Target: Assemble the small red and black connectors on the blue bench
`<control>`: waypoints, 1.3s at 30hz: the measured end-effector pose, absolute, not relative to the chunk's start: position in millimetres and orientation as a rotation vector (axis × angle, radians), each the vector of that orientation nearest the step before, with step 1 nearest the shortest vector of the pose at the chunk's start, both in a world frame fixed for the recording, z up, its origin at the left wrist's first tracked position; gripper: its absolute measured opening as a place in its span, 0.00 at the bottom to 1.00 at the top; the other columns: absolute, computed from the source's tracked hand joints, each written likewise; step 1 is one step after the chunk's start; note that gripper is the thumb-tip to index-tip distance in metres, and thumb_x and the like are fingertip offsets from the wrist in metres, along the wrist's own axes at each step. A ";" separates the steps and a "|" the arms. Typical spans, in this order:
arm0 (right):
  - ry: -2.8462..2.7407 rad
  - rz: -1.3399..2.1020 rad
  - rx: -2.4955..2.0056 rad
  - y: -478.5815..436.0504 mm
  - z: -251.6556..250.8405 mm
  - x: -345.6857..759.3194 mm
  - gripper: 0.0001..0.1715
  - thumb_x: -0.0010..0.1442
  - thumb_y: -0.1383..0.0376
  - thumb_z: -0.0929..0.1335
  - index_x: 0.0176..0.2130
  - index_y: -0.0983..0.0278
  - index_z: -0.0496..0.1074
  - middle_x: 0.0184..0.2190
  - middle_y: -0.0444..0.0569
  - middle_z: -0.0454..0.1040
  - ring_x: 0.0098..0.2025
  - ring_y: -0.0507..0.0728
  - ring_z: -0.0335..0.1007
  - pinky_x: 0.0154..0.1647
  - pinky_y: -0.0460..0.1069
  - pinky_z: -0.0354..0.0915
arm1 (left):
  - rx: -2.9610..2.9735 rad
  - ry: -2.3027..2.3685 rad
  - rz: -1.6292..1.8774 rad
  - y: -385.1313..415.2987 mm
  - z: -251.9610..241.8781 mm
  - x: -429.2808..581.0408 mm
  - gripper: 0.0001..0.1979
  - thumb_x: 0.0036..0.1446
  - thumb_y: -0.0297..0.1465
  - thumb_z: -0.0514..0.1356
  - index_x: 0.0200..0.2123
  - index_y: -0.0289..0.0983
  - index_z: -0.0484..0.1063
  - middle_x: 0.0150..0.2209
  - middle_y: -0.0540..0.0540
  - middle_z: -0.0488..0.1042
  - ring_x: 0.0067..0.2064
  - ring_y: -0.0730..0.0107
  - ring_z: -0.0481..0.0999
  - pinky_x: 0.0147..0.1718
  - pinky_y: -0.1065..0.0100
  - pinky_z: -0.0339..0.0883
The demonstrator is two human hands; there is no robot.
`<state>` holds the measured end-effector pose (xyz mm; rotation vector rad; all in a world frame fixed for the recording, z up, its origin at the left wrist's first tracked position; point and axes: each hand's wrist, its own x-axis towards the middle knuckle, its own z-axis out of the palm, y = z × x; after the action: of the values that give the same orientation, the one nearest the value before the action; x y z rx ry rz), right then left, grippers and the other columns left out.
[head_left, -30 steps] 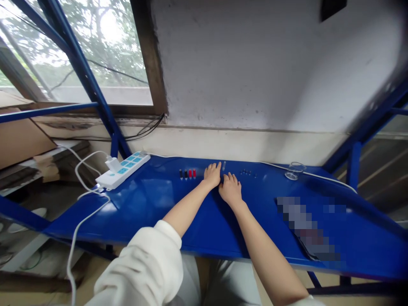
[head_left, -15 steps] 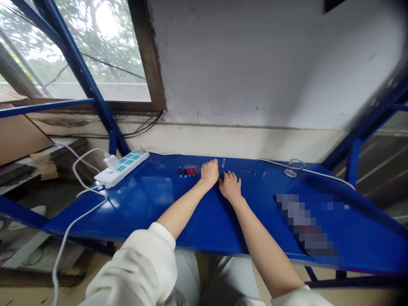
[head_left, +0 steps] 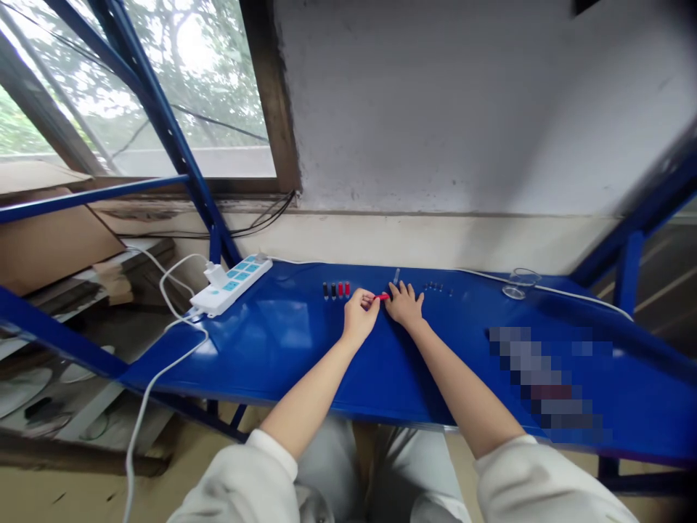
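Note:
My left hand (head_left: 359, 314) is closed in a pinch on a small red plug-like piece (head_left: 382, 296) just above the blue table (head_left: 283, 349). Touching the other end of that piece, my right hand (head_left: 405, 303) rests on the table with its fingers spread. Left of the hands stands a short row of small black and red pieces (head_left: 336, 290). A small clear vial (head_left: 396, 276) lies just behind my right hand, and a line of tiny dark parts (head_left: 438, 288) sits to its right.
A white power strip (head_left: 231, 285) with blue sockets and a white cable lies at the table's back left. A clear glass dish (head_left: 517, 283) stands at the back right, near a white cord. A blurred flat object (head_left: 544, 378) lies on the right. Blue frame bars flank the table.
My left hand has drawn back from the table's rear and now pinches a red piece. The right hand moved slightly forward to meet it. The camera view shifted left.

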<state>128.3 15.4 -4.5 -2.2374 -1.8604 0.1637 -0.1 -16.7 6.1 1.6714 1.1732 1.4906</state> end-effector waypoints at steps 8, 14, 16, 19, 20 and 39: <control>-1.816 0.147 -2.119 22.6 -4.9 129.6 0.30 0.61 0.54 0.52 0.58 0.64 0.54 0.59 0.55 0.52 0.61 0.62 0.40 0.56 0.67 0.36 | 1.576 1.172 1.522 -13.8 8.6 -4.4 0.06 0.49 0.32 0.57 0.29 0.35 0.65 0.24 0.50 0.67 0.25 0.77 0.68 0.27 0.73 0.65; -1.587 0.074 -1.717 2.0 7.6 130.8 0.18 0.59 0.60 0.56 0.42 0.67 0.66 0.41 0.56 0.69 0.44 0.58 0.62 0.46 0.54 0.56 | 1.508 1.184 1.569 -15.0 10.7 -5.4 0.07 0.49 0.33 0.57 0.30 0.34 0.65 0.26 0.49 0.68 0.24 0.78 0.67 0.25 0.74 0.64; -1.443 0.146 -1.540 -5.4 15.2 130.7 0.16 0.59 0.60 0.55 0.40 0.67 0.64 0.33 0.53 0.70 0.35 0.55 0.65 0.39 0.50 0.59 | 1.479 1.193 1.585 -14.8 11.9 -6.4 0.07 0.49 0.33 0.57 0.30 0.34 0.65 0.26 0.49 0.68 0.24 0.78 0.66 0.25 0.74 0.63; -1.283 0.314 -1.357 -13.2 23.6 129.8 0.14 0.59 0.57 0.56 0.36 0.65 0.61 0.23 0.45 0.66 0.25 0.51 0.62 0.30 0.46 0.59 | 1.433 1.199 1.584 -13.9 12.7 -7.4 0.07 0.48 0.31 0.58 0.29 0.34 0.65 0.25 0.49 0.68 0.24 0.78 0.66 0.26 0.74 0.63; -1.256 0.374 -1.320 -14.3 24.8 129.6 0.14 0.59 0.56 0.57 0.34 0.64 0.61 0.21 0.43 0.65 0.23 0.50 0.61 0.28 0.45 0.58 | 1.415 1.199 1.583 -13.6 12.6 -7.4 0.06 0.48 0.31 0.58 0.29 0.34 0.65 0.25 0.49 0.68 0.24 0.78 0.66 0.25 0.74 0.64; -1.073 0.780 -1.132 -5.2 20.4 139.1 0.17 0.49 0.51 0.64 0.27 0.63 0.61 0.14 0.37 0.57 0.17 0.46 0.51 0.18 0.44 0.51 | 1.273 1.070 1.471 -9.8 13.5 -9.1 0.04 0.47 0.27 0.59 0.29 0.34 0.66 0.24 0.49 0.71 0.23 0.78 0.69 0.25 0.73 0.66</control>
<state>139.1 -5.2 20.4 -1.1319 -1.0731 0.7804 -9.1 -9.8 13.5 1.2732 1.0696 1.4705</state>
